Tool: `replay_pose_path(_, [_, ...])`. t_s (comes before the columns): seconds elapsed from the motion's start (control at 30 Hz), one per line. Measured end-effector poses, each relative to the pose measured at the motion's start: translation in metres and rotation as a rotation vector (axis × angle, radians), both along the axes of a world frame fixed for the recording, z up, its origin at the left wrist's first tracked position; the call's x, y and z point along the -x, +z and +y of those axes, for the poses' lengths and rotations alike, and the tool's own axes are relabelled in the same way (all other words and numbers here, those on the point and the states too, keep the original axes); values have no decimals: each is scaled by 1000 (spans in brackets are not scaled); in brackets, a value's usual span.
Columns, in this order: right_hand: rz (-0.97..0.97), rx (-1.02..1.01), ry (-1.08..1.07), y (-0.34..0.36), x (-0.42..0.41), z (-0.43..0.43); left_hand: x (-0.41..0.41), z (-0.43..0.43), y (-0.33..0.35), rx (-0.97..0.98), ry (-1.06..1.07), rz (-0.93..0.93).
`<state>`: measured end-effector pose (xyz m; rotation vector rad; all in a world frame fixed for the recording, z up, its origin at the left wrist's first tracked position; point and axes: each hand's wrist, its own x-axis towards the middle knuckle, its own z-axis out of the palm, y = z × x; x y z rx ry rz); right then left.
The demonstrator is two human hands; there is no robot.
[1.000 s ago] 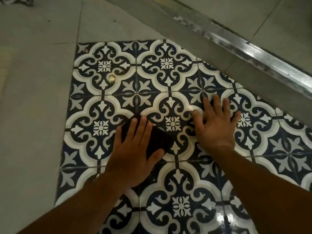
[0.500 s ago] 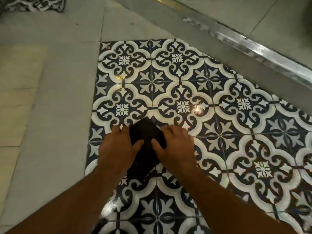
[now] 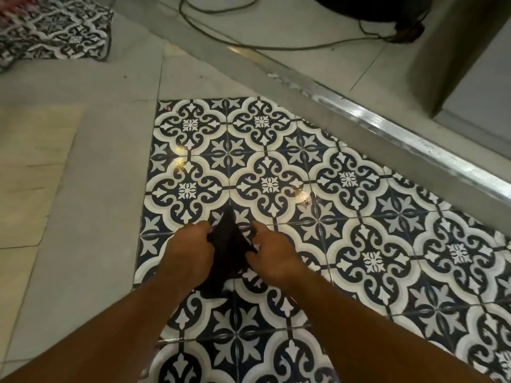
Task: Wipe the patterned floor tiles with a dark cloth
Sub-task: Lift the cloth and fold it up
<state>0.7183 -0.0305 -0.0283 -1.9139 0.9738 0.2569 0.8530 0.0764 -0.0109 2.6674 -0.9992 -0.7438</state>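
Left hand and right hand both grip bunched dark cloth over patterned tiles, lower centre of frame.

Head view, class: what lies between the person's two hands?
The dark cloth, bunched up: the left hand and the right hand each grip a side of it, above the patterned tiles. The head view shows this.

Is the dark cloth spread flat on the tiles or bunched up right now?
Bunched up. The dark cloth forms a crumpled, pointed shape between the left hand and right hand, which grip its sides.
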Motion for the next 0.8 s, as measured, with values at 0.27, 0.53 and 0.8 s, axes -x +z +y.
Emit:
replay_pose_path(0.27, [-107, 66, 0, 76, 54, -30, 51, -22, 94, 101, -299, -45])
replay_pose_path(0.53, [-271, -1, -125, 145, 90, -30, 91, -30, 170, 289, -272, -5])
replay_pose_path(0.8, [-309, 103, -427, 172, 107, -1, 92, -27, 171, 376, -250, 129])
